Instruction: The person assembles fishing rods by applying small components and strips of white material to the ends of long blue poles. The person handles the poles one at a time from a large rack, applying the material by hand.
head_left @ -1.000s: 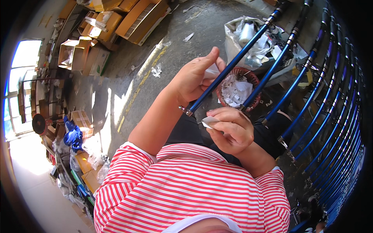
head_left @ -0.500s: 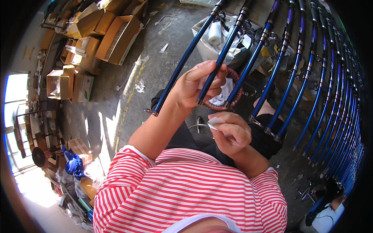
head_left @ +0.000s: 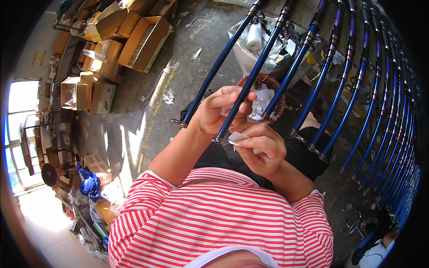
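Observation:
My left hand is closed round a blue fishing rod, the second from the left in a long slanting row. The lower end of this rod, with its metal fitting, hangs below my fingers and lower than its neighbours' ends. Just right of that end, my right hand pinches a small white piece, flat like paper or cloth. The white piece is close to the rod; whether it touches cannot be told. Another blue fishing rod passes left of my left hand.
More fishing rods run in a row to the far right. Beyond my hands stand a red basket with white scraps and a white-bagged bin. Cardboard boxes are piled at far left. Another person is at lower right.
My left hand has drawn the second rod down toward me and slightly left. My right hand with the white piece is now closer to the rod's end. The whole view has shifted a little.

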Demonstrator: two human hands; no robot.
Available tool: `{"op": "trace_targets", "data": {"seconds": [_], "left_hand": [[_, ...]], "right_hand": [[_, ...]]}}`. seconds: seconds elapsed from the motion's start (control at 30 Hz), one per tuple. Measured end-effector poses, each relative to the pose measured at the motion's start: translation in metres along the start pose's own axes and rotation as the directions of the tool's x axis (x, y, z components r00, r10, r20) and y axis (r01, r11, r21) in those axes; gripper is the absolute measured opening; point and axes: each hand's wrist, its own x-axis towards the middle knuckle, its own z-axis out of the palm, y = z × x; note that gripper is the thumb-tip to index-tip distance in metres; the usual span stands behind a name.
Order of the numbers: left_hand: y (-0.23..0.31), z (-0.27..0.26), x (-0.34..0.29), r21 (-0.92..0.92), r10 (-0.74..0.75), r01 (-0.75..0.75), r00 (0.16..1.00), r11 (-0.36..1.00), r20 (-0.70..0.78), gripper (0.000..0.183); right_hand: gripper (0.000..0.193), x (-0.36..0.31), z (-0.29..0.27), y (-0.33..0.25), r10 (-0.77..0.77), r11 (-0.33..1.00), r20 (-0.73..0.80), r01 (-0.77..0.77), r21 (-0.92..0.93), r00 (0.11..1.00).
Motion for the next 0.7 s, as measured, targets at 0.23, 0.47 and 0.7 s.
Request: {"op": "trace_targets", "data": {"seconds": [0.23, 0.47, 0.7], "left_hand": [[0.0011, -0.0010, -0.0018, -0.040, -0.017, 0.016, 1.000, 0.999, -0.015, 0.034], [0.0002, 0.0007, -0.0023, -0.052, -0.003, 0.002, 1.000, 0.999, -0.014, 0.033], [-0.0007, 0.0018, -0.0023, -0.099, -0.007, 0.007, 1.000, 0.995, -0.004, 0.033]], "right_hand": [[0.020, 0.0005, 0.0028, 0.0014, -0.004, 1.000, 0.001, 0.004, 0.005, 1.000], [0.020, -0.0002, 0.0050, 0.0017, 0.010, 0.999, -0.008, -0.010, 0.032, 1.000], [0.019, 0.0021, 0.0056, 0.0018, -0.014, 1.000, 0.007, 0.014, 0.020, 1.000]]}}
